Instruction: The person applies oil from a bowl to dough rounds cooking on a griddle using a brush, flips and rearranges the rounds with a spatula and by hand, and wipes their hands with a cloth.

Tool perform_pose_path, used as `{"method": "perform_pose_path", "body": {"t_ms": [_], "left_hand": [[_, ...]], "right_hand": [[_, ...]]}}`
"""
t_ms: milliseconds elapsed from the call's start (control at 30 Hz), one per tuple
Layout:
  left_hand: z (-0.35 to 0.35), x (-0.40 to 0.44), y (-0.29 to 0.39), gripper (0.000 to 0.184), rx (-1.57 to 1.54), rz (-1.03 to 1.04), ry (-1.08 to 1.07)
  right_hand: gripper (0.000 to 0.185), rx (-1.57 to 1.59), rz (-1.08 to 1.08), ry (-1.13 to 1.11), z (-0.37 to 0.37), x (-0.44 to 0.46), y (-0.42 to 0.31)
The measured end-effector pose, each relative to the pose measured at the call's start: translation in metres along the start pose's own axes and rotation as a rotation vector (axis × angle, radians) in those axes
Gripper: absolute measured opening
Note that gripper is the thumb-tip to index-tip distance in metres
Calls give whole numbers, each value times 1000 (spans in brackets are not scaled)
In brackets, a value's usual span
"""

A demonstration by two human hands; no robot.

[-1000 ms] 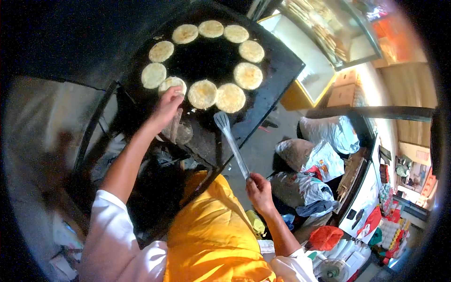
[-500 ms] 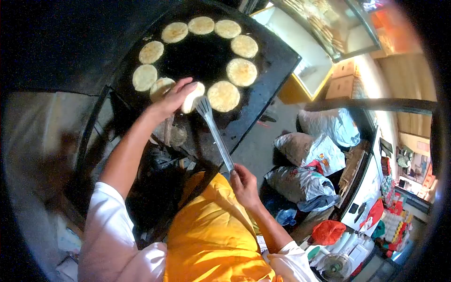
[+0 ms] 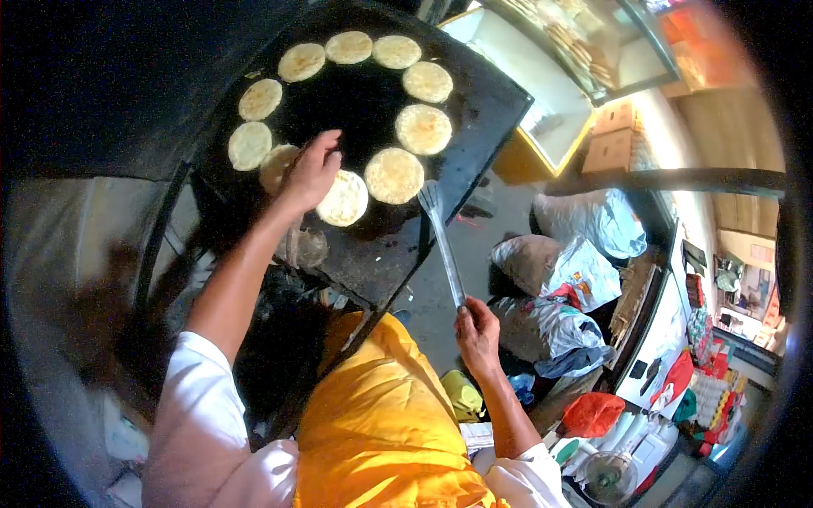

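Several round flatbreads lie in a ring on the dark griddle (image 3: 474, 135). My left hand (image 3: 312, 176) is over the near side of the ring, its fingers apart and holding nothing. It partly covers one flatbread (image 3: 275, 167) and is beside a pale flatbread (image 3: 342, 200). Another flatbread (image 3: 395, 176) lies to the right of that one. My right hand (image 3: 478, 332) is closed round the handle of a metal slotted spatula (image 3: 445, 245). The spatula's head is near the griddle's right edge, just off the flatbreads.
A yellow-edged case (image 3: 542, 102) stands beyond the griddle at the right. Stuffed sacks (image 3: 559, 267) rest on the floor to the right. Lower right are a red bag (image 3: 592, 415) and a fan (image 3: 610, 477). A yellow apron covers my front.
The near flatbread, tilted up in my left hand half a second ago, now lies flat. My left hand has come off it and moved left. The spatula has swung right, away from that flatbread.
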State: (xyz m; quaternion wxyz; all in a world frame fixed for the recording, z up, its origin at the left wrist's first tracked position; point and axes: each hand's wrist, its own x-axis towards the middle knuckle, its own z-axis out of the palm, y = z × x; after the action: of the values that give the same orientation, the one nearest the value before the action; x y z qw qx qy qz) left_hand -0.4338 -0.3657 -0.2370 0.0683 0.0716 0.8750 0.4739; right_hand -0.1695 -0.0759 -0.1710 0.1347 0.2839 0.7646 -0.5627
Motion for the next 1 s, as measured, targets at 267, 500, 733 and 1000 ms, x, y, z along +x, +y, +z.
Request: {"method": "perform_pose_path", "body": {"t_ms": [267, 500, 733, 1000], "left_hand": [[40, 15, 40, 71, -326, -348, -301], [13, 12, 35, 74, -125, -245, -107], [-38, -63, 3, 29, 393, 6, 120], [6, -98, 43, 27, 613, 89, 35]], "right_hand": [[22, 355, 90, -104, 7, -1, -22], [23, 300, 39, -78, -10, 0, -17], [23, 18, -118, -96, -21, 1, 14], [33, -802, -596, -36, -25, 24, -47]]}}
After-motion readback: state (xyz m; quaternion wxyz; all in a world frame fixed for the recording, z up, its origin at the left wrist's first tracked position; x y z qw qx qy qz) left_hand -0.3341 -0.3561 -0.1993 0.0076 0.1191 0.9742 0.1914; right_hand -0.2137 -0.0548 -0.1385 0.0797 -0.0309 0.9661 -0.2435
